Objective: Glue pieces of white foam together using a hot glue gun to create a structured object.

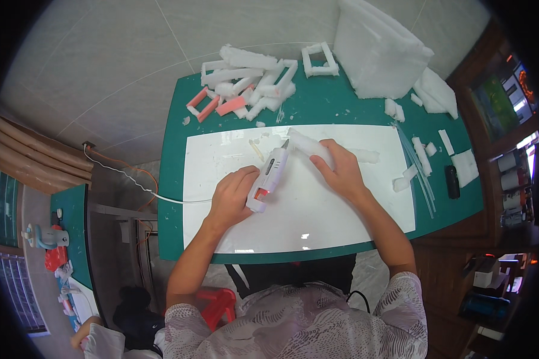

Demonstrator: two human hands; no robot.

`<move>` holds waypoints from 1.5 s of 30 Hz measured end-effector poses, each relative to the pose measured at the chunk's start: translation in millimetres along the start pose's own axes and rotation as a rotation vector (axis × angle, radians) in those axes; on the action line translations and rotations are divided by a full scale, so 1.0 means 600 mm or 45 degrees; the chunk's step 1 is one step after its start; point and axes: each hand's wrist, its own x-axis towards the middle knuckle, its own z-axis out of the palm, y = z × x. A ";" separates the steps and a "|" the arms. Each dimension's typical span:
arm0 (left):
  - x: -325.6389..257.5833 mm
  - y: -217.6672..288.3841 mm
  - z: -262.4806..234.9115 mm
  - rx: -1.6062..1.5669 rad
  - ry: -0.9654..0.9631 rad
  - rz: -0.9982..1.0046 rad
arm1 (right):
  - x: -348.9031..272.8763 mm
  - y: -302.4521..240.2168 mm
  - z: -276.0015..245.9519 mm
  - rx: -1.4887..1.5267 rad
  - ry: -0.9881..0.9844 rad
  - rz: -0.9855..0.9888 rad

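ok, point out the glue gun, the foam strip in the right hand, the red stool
glue gun (273, 172): head view, middle of its white body
foam strip (307, 145): head view, exposed length
red stool (223, 304): head view, visible seat edge

from here the room looks softly, evenly bright. glare spots whiten the glossy board (341, 227) on the body's side of the left hand (232, 194), where the glue gun (273, 170) glows red. far right of the right hand (339, 169), the cabinet (488, 179) sits dim with bright reflections. well beyond both, straight edges bow and corners go black.
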 end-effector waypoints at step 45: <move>-0.003 -0.002 -0.001 0.010 0.068 0.001 | 0.001 0.012 0.002 0.334 -0.135 0.231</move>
